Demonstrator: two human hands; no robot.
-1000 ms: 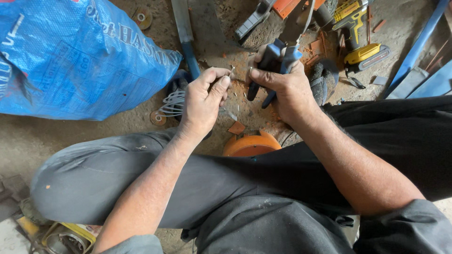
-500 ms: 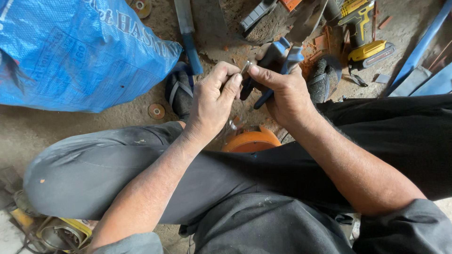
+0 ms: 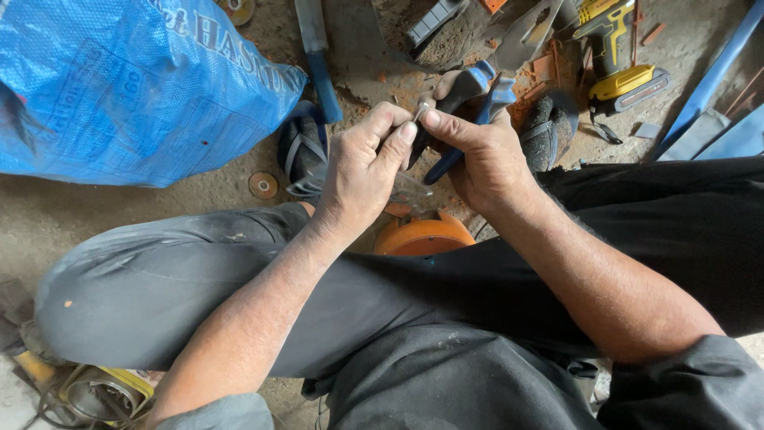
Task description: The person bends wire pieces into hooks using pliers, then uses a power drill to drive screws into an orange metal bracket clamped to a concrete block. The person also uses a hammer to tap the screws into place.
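Observation:
My right hand (image 3: 477, 155) grips pliers (image 3: 469, 91) with blue and black handles, their jaws pointing away toward the ground. My left hand (image 3: 362, 171) sits close beside it, thumb and forefinger pinching a small metal piece (image 3: 420, 111) that my right thumb also touches. Both hands hover above my crossed legs in dark grey trousers (image 3: 239, 295). An orange round object (image 3: 426, 237) lies just under the hands, partly hidden by my leg.
A big blue woven sack (image 3: 127, 80) fills the upper left. A dark sandal (image 3: 301, 151) lies beside it. A yellow cordless drill (image 3: 617, 48), blue metal bars (image 3: 712, 76), a small disc (image 3: 263, 185) and scattered tools lie on the dirt floor. A yellow machine (image 3: 103, 390) sits at the bottom left.
Both hands have come closer together and drifted slightly left. The left fingers now pinch a small metal piece at the right thumb; the pliers stay in the right hand.

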